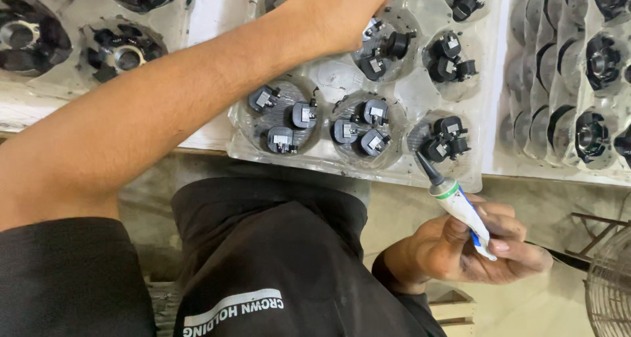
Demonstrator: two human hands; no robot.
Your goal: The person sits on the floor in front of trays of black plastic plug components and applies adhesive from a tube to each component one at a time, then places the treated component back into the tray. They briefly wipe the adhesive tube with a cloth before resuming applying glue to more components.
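Nearest the camera: dark shirt and lap of the person, a slatted wooden crate edge (453, 307) low down, and a wire fan guard (611, 284) at the right edge.

The right hand (460, 248) sits near and right, below the bench edge, fingers closed around a small white glue tube (460, 205) with a green band and black nozzle; the nozzle tip points up and far, just short of the near rim of the tray, touching nothing.

On the bench, the clear plastic blister tray (322, 156) holds round pockets, each with a cluster of small black parts (282, 117) with silver tabs (three or four per pocket, as far as visible).

The left hand (342, 8) reaches across from the left into a far pocket of that tray; its fingers run out of the top of the frame, so I cannot tell whether they are gripping a part or just resting there.

Progress, as a judgement: no glue bead can be made out on any part, so which pockets are finished is unclear; the near row looks full and untouched by the nozzle.

Further off: a second tray (79, 41) far left with larger black ring pieces, and stacked trays (565, 80) far right.
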